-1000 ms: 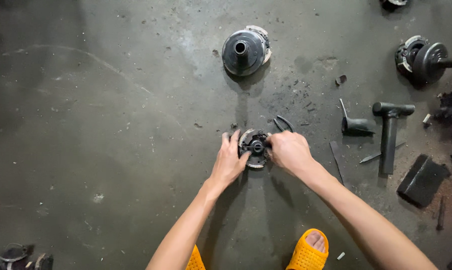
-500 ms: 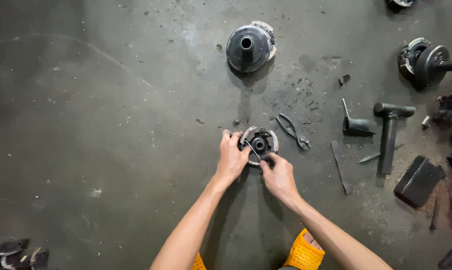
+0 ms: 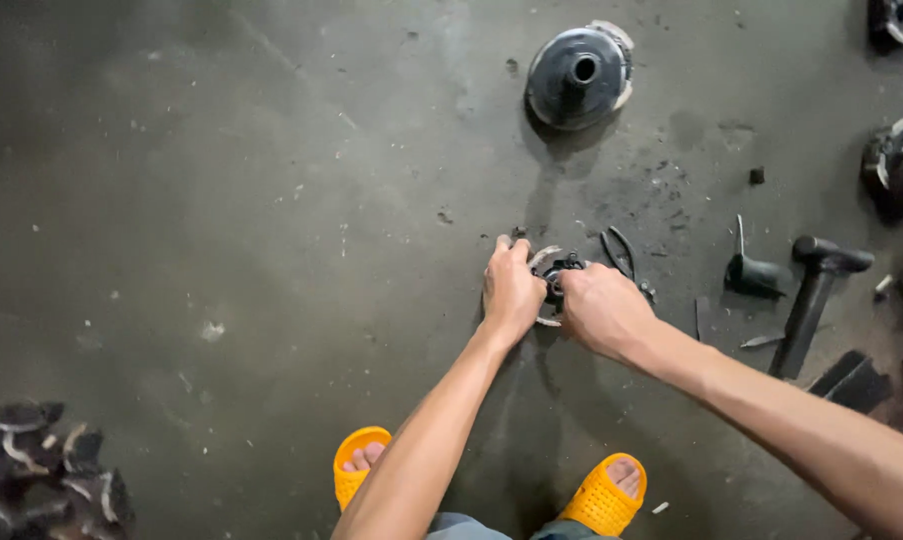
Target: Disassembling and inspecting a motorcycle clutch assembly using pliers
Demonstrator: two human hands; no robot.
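Note:
A small round metal part (image 3: 554, 270), dark in the middle with pale curved pieces on its rim, lies on the grey concrete floor (image 3: 221, 200). My left hand (image 3: 512, 293) grips its left rim with the fingers curled over the edge. My right hand (image 3: 599, 308) is closed over its right side and covers most of it. Dark pliers (image 3: 623, 252) lie on the floor just right of the part, touching neither hand.
A black dome-shaped pulley half (image 3: 579, 76) stands farther up the floor. To the right lie a black T-handled tool (image 3: 814, 298), a small black bracket (image 3: 750, 271) and another round assembly (image 3: 897, 172). More dark parts (image 3: 41, 460) sit bottom left. My orange sandals (image 3: 601, 497) are below.
My right hand moved from below the part back onto its right side. The pliers now lie in plain sight beside it. The camera has shifted closer, so my feet show.

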